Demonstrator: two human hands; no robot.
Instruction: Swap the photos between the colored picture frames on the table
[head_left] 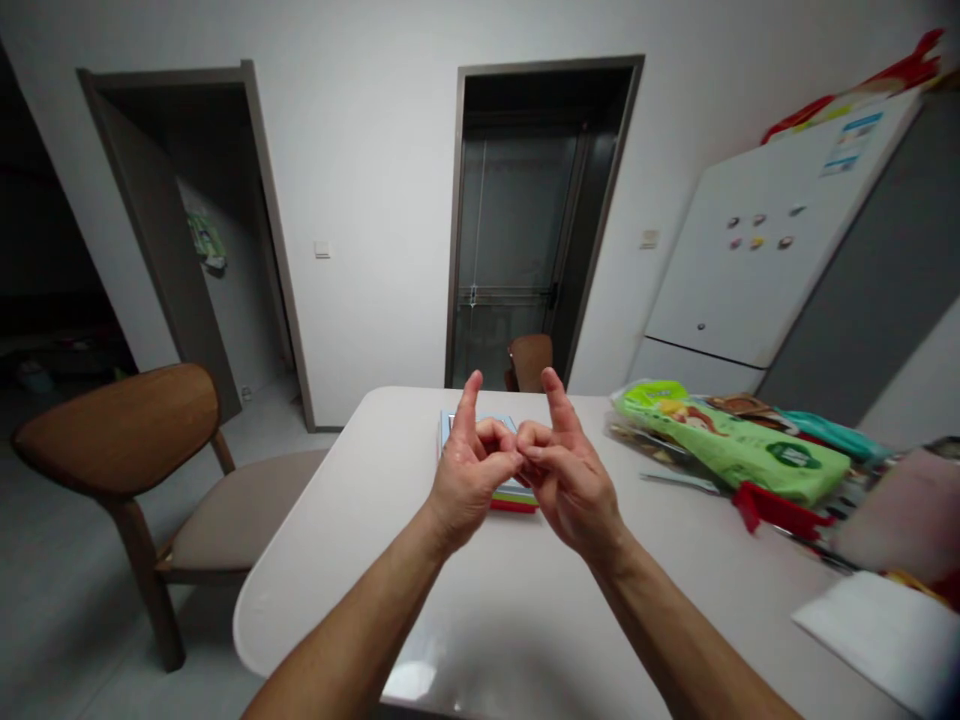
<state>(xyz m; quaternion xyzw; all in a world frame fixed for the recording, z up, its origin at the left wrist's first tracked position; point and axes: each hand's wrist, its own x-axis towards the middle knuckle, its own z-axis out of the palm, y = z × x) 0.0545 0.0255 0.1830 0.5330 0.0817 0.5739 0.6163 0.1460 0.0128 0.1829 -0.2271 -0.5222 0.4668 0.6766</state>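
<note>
Raised over the white table [360, 600], my left hand [472, 470] and my right hand [570, 470] meet at the tips of thumbs and curled fingers. Each index finger points upward, apart from the other. The remaining fingers are pressed against the thumbs, and no object shows between them. Behind and beneath the hands lies a flat stack with a light blue top [445, 425], plus green and red edges near its bottom. Most of that stack is hidden by my hands.
On the right of the table are a green packet [772, 455], a red item [780, 515], a grey utensil [679, 482] and a white sheet [877, 630]. A wooden chair [120, 430] stands left. Behind are a fridge [742, 290] and two doorways.
</note>
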